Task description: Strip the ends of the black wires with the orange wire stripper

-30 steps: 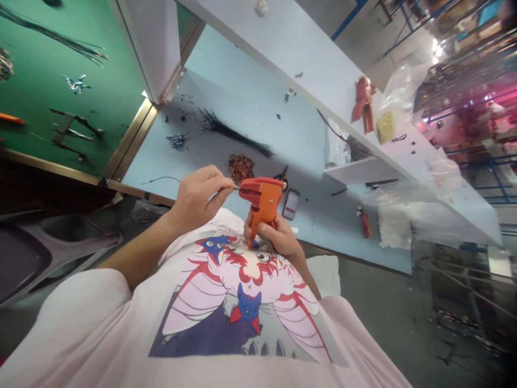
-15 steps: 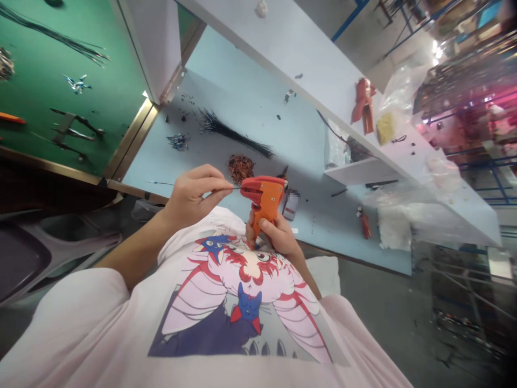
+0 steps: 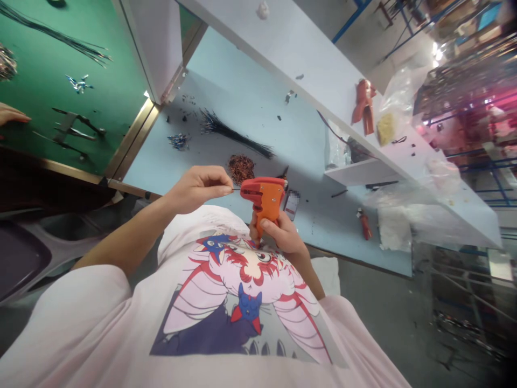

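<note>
My left hand (image 3: 203,187) pinches a thin dark wire (image 3: 236,189), with thumb and forefinger close to the tool's nose. The wire's end runs into the jaws of a red and orange wire stripper (image 3: 270,195). Around the stripper's handle is my right hand (image 3: 281,233), closed with the thumb on the near side. Just behind the tool, a pile of copper-coloured scraps (image 3: 241,169) lies on the light blue table (image 3: 250,70). Beyond the pile lies a bundle of dark wires (image 3: 238,136). A small heap of blue-ended pieces (image 3: 178,141) sits left of the bundle.
A white shelf (image 3: 307,59) crosses above the table, bearing a red tool (image 3: 364,105) and plastic bags. Another red-handled tool (image 3: 364,223) lies on the table at right. A co-worker's hand (image 3: 12,114) rests over the green table (image 3: 36,43). A chair (image 3: 24,253) stands at left.
My left forearm has swung slightly, and the blue-tipped wire end left of my hand no longer shows. A co-worker's hand has come in at the left, where an orange tool lay.
</note>
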The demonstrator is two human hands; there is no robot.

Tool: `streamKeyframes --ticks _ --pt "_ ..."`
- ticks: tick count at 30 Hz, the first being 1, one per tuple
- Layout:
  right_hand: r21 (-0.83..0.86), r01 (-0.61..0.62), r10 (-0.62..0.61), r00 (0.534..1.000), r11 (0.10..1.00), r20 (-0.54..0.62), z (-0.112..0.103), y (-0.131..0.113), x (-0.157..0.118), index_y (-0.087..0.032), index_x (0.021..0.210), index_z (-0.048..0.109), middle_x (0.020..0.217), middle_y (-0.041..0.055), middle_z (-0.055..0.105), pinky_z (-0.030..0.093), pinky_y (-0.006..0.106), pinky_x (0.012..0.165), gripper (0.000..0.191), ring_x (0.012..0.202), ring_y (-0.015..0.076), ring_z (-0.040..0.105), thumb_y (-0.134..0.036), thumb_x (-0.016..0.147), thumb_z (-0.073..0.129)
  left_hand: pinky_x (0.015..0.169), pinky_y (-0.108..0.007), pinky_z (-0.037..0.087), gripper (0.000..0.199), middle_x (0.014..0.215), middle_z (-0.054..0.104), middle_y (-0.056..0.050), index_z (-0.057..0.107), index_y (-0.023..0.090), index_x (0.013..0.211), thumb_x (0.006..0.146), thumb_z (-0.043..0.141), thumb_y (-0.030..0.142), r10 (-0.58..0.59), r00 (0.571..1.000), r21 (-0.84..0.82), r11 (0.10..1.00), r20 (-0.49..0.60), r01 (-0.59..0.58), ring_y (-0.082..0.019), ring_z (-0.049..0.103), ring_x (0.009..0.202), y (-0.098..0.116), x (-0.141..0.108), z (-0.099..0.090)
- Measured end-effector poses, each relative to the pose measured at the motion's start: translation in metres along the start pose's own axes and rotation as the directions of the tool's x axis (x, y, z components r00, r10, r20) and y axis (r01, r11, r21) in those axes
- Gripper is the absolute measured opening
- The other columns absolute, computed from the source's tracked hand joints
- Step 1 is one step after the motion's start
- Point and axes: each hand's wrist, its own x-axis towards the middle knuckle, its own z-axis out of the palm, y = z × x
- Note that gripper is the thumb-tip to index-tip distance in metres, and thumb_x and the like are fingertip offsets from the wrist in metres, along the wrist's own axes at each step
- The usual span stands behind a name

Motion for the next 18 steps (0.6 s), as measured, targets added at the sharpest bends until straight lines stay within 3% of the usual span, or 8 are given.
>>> streamKeyframes --ticks 4,8,13,18 --pt "-0.053 -0.009 0.009 1.0 0.999 0.006 -0.002 -0.002 0.0 -0.015 0.078 0.054 0.059 0.0002 0.056 0.044 0.024 0.048 0.028 0.05 0.011 0.053 -0.042 0.085 0.055 0.049 -0.02 0.04 0.019 0.06 0.058 0.0 0.061 0.015 0.065 0.076 0.059 0.03 -0.096 0.987 0.011 0.995 0.129 0.095 -0.009 0.05 0.053 0.003 0.008 -0.009" --pt "-0.061 -0.056 0.054 0.997 0.997 -0.049 -0.002 -0.001 -0.002 -0.015 0.078 0.053 0.054 -0.002 0.053 0.041 0.021 0.041 0.028 0.045 0.0095 0.049 -0.043 0.085 0.053 0.047 -0.02 0.038 0.021 0.058 0.057 0.001 0.061 0.015 0.067 0.078 0.056 0.032 -0.088 0.983 0.144 0.987 0.161 0.065 -0.008 0.048 0.05 0.003 0.011 -0.012" --pt "0.034 -0.081 0.083 0.995 0.996 -0.06 -0.002 0.003 -0.002 -0.015 0.08 0.05 0.052 -0.0037 0.051 0.037 0.02 0.035 0.032 0.039 0.0089 0.048 -0.047 0.086 0.051 0.052 -0.021 0.039 0.016 0.065 0.06 0.0 0.064 0.017 0.079 0.078 0.061 0.033 0.122 0.992 0.345 0.932 -0.011 -0.111 -0.009 0.049 0.056 0.0 0.005 -0.005" --pt "0.152 -0.081 0.09 0.995 0.985 -0.053 0.0 0.005 -0.001 -0.016 0.083 0.051 0.057 -0.0026 0.053 0.039 0.021 0.038 0.032 0.042 0.0094 0.049 -0.048 0.085 0.053 0.062 -0.023 0.042 0.015 0.074 0.064 -0.002 0.067 0.021 0.081 0.084 0.056 0.03 0.334 0.943 0.553 0.787 -0.012 -0.272 -0.011 0.057 0.067 -0.005 0.002 0.002"
